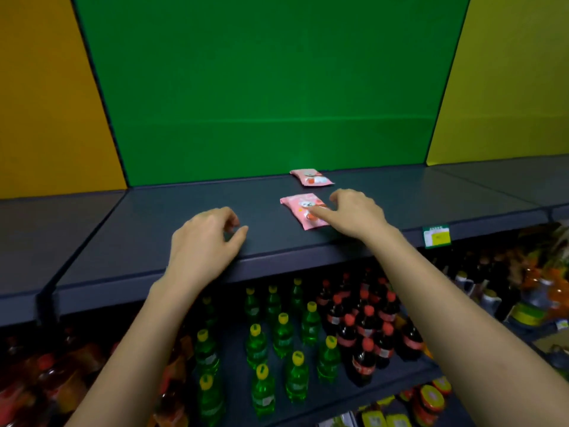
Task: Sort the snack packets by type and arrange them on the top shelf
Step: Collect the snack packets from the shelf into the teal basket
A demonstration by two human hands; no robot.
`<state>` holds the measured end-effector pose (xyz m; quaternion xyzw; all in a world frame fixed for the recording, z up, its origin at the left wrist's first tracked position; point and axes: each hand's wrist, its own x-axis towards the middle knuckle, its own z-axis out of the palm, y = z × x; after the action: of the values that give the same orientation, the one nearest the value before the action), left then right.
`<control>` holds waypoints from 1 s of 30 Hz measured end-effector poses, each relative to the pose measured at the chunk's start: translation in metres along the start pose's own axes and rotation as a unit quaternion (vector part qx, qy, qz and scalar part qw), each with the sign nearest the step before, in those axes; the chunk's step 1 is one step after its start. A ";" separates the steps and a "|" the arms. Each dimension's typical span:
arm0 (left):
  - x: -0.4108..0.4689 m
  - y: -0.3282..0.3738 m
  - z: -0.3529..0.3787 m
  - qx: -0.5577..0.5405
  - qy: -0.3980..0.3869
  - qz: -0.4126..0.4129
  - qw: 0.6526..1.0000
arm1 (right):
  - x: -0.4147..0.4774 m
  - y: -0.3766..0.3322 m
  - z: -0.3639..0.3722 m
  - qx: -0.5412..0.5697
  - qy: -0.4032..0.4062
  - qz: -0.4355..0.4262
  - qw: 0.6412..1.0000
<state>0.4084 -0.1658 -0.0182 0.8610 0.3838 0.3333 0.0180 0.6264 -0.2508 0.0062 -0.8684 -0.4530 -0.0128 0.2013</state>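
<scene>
The right hand (354,214) lays loose fingers on a pink packet (297,206) near the front edge of the top shelf (154,223), in line with a second pink packet (311,177) by the back edge; the left hand (204,241) is loose and empty, so fetching another packet probably comes next.

We are in a shop: a green-and-yellow paper price label (436,236) sits on the edge of the dark grey metal shelf (147,238), above rows of yellow-capped green plastic bottles (283,334) and red-capped dark cola bottles (366,323).

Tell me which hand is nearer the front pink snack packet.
Right. The right hand touches the front pink snack packet at its right side; the left hand sits apart to its left.
</scene>
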 end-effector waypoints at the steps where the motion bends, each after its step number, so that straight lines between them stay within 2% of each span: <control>1: 0.010 0.002 0.007 0.010 -0.015 -0.004 1.000 | 0.015 -0.003 0.005 -0.012 -0.020 0.022 0.999; 5: 0.043 0.010 0.029 0.054 -0.053 -0.014 0.997 | 0.055 -0.007 0.017 -0.018 -0.086 0.051 0.995; 8: 0.065 0.017 0.039 0.087 -0.090 -0.023 0.992 | 0.076 0.003 0.018 0.025 -0.125 0.019 0.992; 10: 0.081 0.024 0.044 0.064 -0.121 -0.038 0.990 | 0.090 0.020 0.014 0.082 -0.141 -0.008 0.987; 13: 0.112 0.043 0.056 -0.028 -0.119 -0.067 0.990 | 0.114 0.060 -0.001 0.195 -0.132 -0.008 0.972; 16: 0.150 0.067 0.082 -0.065 -0.090 -0.085 0.990 | 0.132 0.103 -0.022 0.298 -0.111 -0.003 0.948; 18: 0.177 0.082 0.107 -0.065 -0.114 -0.115 0.985 | 0.139 0.129 -0.035 0.354 -0.102 0.004 0.930; 22: 0.223 0.104 0.160 -0.038 -0.221 -0.194 0.955 | 0.146 0.163 -0.046 0.398 -0.078 0.028 0.913; 28: 0.253 0.116 0.197 -0.024 -0.197 -0.317 0.928 | 0.148 0.189 -0.038 0.436 -0.093 0.035 0.895; 30: 0.260 0.116 0.199 -0.050 -0.227 -0.299 0.926 | 0.148 0.195 -0.038 0.438 -0.098 0.027 0.893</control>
<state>0.7261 -0.0276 0.0059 0.7571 0.5916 0.1267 0.2467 0.8739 -0.2482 0.0058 -0.7011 -0.4062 0.2777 0.5160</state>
